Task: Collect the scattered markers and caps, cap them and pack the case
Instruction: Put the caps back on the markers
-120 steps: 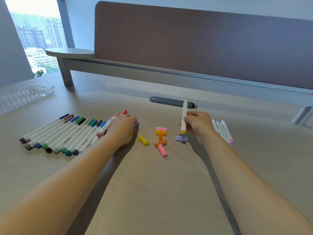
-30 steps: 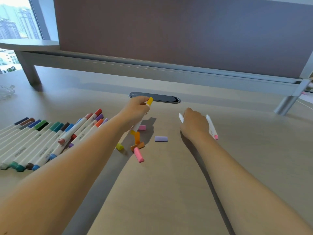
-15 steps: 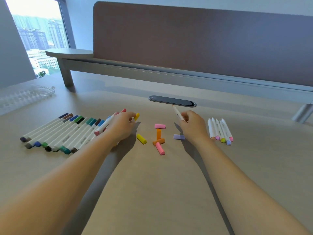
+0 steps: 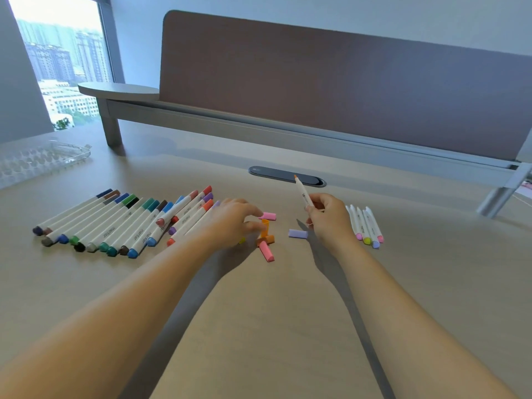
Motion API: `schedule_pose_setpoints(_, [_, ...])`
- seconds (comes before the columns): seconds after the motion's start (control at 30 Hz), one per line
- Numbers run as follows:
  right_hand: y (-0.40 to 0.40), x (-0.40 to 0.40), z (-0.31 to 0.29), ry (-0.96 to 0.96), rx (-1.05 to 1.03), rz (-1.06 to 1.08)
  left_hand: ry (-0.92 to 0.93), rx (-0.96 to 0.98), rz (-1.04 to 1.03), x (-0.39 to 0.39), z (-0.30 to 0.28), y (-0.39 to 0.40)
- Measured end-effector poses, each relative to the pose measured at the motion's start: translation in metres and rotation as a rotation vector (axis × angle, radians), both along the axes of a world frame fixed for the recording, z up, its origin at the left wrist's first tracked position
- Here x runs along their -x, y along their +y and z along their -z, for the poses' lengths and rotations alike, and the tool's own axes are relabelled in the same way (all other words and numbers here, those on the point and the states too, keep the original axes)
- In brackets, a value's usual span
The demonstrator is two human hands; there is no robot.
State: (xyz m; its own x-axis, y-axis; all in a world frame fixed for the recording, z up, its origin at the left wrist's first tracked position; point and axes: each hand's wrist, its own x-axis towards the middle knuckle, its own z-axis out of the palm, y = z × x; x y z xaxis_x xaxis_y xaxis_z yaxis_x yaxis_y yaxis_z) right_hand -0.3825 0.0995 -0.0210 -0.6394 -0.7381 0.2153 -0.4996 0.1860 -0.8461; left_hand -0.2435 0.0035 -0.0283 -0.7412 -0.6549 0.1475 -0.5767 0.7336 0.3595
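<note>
An uncapped orange-tipped marker (image 4: 302, 194) is pinched upright in the right hand (image 4: 326, 217), while an orange cap (image 4: 264, 227) standing on the desk (image 4: 259, 326) is being closed on by the left hand (image 4: 233, 223), its grip not clearly seen. Capped markers (image 4: 115, 223) are laid at left. The cap could be toppled among neighbouring loose caps (image 4: 267, 251) if nudged.

Bright window (image 4: 57, 67) daylight — soft shadows, wide-angle edge warping.
</note>
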Motion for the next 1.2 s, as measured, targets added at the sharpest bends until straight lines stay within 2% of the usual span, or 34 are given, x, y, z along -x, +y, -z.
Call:
schedule_pose_setpoints(0.13, [0.003, -0.001, -0.003, -0.115, 0.014, 0.007, -0.044, -0.025, -0.018, 0.011, 0.003, 0.005])
schedule_pose_setpoints(0.3, [0.008, 0.001, -0.011, -0.406, 0.08, -0.014, 0.043, -0.065, -0.078, 0.018, -0.001, 0.006])
schedule_pose_setpoints(0.37, [0.009, 0.002, -0.013, -0.434, 0.074, -0.023, 0.109, -0.103, -0.102, 0.019, -0.005, 0.006])
schedule_pose_setpoints(0.43, [0.011, 0.002, -0.013, -0.346, 0.038, -0.033, 0.18, -0.13, -0.097, 0.019, -0.009, 0.006])
schedule_pose_setpoints(0.57, [0.011, 0.0, -0.006, 0.0, -0.027, -0.087, 0.273, -0.175, -0.053, 0.015, -0.014, 0.006])
schedule_pose_setpoints(0.63, [0.01, 0.0, -0.003, 0.081, -0.04, -0.104, 0.329, -0.222, -0.04, 0.012, -0.016, 0.005])
schedule_pose_setpoints(0.83, [0.009, -0.003, -0.003, 0.19, -0.111, -0.068, 0.473, -0.344, -0.058, 0.007, -0.015, 0.005])
schedule_pose_setpoints(1.2, [0.012, -0.007, -0.009, 0.239, -0.108, -0.146, 0.445, -0.306, -0.031, 0.009, -0.017, 0.007])
